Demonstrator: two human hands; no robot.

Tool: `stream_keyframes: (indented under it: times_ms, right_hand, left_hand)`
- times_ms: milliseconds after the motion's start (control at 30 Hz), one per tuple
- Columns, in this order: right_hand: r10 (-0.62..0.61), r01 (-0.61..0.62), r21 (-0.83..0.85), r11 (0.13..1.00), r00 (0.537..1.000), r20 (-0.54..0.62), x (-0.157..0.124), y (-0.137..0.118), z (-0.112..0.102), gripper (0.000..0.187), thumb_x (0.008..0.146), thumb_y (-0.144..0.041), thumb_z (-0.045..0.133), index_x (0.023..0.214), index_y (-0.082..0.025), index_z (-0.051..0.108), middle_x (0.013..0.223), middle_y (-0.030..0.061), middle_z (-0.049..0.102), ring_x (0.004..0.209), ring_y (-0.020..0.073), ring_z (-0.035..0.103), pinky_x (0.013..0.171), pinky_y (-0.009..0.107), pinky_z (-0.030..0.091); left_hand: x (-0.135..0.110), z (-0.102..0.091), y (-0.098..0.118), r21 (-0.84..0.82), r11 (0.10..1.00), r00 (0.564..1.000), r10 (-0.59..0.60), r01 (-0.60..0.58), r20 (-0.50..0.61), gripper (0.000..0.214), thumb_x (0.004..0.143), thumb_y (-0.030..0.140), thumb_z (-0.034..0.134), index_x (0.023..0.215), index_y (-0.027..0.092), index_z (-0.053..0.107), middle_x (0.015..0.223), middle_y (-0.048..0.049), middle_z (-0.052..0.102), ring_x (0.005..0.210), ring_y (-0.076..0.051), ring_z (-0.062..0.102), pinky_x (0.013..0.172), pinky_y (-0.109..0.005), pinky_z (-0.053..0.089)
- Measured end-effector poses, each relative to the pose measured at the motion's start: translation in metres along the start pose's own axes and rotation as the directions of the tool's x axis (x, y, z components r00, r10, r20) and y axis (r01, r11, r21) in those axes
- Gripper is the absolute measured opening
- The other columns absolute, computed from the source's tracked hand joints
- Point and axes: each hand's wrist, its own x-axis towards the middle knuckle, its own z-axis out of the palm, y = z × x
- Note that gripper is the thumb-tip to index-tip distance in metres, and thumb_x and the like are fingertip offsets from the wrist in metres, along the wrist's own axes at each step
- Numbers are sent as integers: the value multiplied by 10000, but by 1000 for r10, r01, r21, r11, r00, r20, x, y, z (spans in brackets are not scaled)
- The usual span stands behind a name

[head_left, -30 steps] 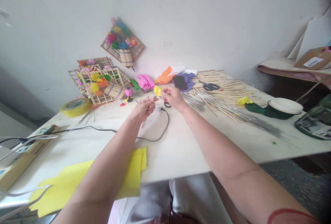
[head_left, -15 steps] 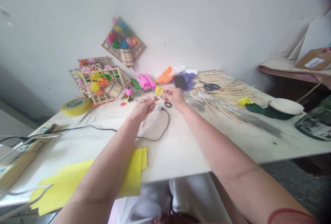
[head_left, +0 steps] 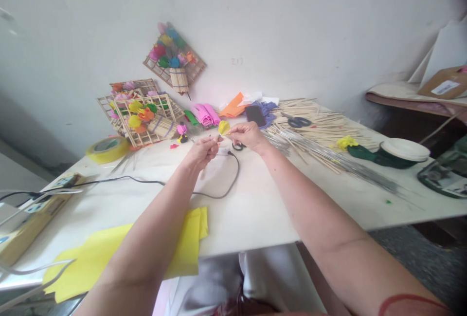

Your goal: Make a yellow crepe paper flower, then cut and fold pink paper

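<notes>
A small yellow paper flower (head_left: 224,127) is up between my two hands, above the middle of the table. My left hand (head_left: 205,152) is closed, pinching the flower's base. Thumb and finger of my right hand (head_left: 248,136) are pressed together at the flower's lower right side, on what looks like a thin yellow strip or petal edge. Below the hands lies a black cable (head_left: 233,184). The black handle of a tool (head_left: 238,147) shows just under my right hand. Yellow paper sheets (head_left: 189,248) lie by the front edge, partly under my left forearm.
Flower-decorated stick lattices (head_left: 160,131) lean at the back left, near a tape roll (head_left: 107,150). Pink paper rolls (head_left: 205,115), a phone (head_left: 254,116), scissors (head_left: 297,120), thin sticks (head_left: 328,131) and wires (head_left: 339,170) lie behind. A power strip (head_left: 40,213) sits left; a white-topped bowl (head_left: 404,150) right.
My right hand has shifted slightly right, drawing its fingertips a little away from the flower's top. The flower shows more fully; my left hand has barely moved.
</notes>
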Motion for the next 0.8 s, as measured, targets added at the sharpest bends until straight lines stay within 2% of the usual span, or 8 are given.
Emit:
stream_keyframes:
  times_ms: [133,233,333,433,567,700,800]
  right_hand:
    - [15,-13,-32,999,999,35,-2,-6,1,111,621,-251,646,638,-143,623,470,-38,534,409,62,455,426,187,350]
    - [31,-30,-29,999,998,54,-3,-4,-1,128,637,-208,609,739,-132,619,453,-50,529,386,53,432,422,175,342]
    - [74,-78,59,995,995,72,-3,3,-3,194,660,-170,531,840,-131,593,487,-41,569,390,58,442,422,169,355]
    - [143,-143,161,977,990,12,-1,9,-6,186,691,-194,470,838,-136,567,501,-22,593,389,73,466,403,172,364]
    - [289,-279,169,945,957,-36,2,13,-6,173,713,-292,513,735,-128,562,450,3,580,327,71,432,336,167,320]
    - [427,-423,191,886,904,24,2,13,-4,246,729,-346,534,698,-106,576,469,42,602,320,71,440,330,173,341]
    - [469,-473,233,850,880,75,1,11,-2,253,731,-337,543,720,-89,594,492,54,614,337,72,461,342,172,364]
  left_hand:
    - [1,-4,-1,57,996,998,64,-65,12,277,637,288,678,796,89,570,443,74,327,366,-8,229,354,-140,88]
    - [3,-7,-3,114,984,991,135,-136,13,301,647,320,672,819,89,585,455,65,355,371,-10,236,359,-152,94]
    - [3,-6,-3,168,966,980,197,-196,9,298,649,338,667,811,97,599,453,59,376,375,-14,244,365,-161,113]
    - [3,-6,-3,189,957,974,225,-221,0,263,630,328,678,753,108,600,462,49,400,396,-24,285,376,-163,151]
    - [4,-9,-4,203,952,972,234,-230,4,244,626,332,679,714,119,597,476,41,416,420,-34,317,389,-169,183]
    - [5,-11,-6,224,948,973,231,-228,14,241,633,341,674,689,123,589,489,37,427,432,-36,330,402,-174,206]
    - [5,-10,-7,239,944,974,227,-225,22,246,639,351,672,707,128,594,498,36,440,441,-40,345,413,-178,229]
